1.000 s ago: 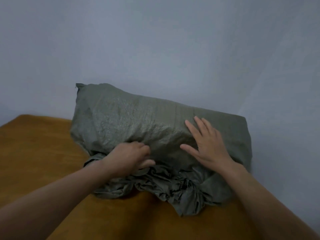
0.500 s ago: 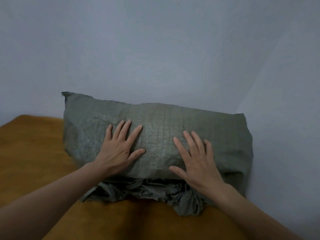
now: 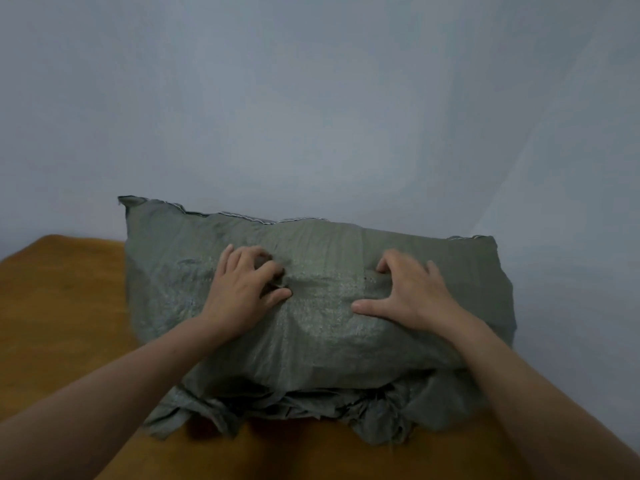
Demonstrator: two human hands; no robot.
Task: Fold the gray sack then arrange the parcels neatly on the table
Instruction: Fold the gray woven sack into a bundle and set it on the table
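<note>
A bulging gray sack (image 3: pixel 322 344) lies on its side across the far right part of an orange-brown table (image 3: pixel 62 306), its back against a pale blue-gray wall (image 3: pixel 311 98). Its loose, crumpled end spills toward the near edge. Both of the person's hands rest on top of the sack, apart from each other. The left hand (image 3: pixel 242 289) has curled fingers that pinch a small fold of the woven cloth against the thumb. The right hand (image 3: pixel 412 292) claws into the cloth with bent fingers, its thumb stretched out flat.

No readable text, label or number shows anywhere.
</note>
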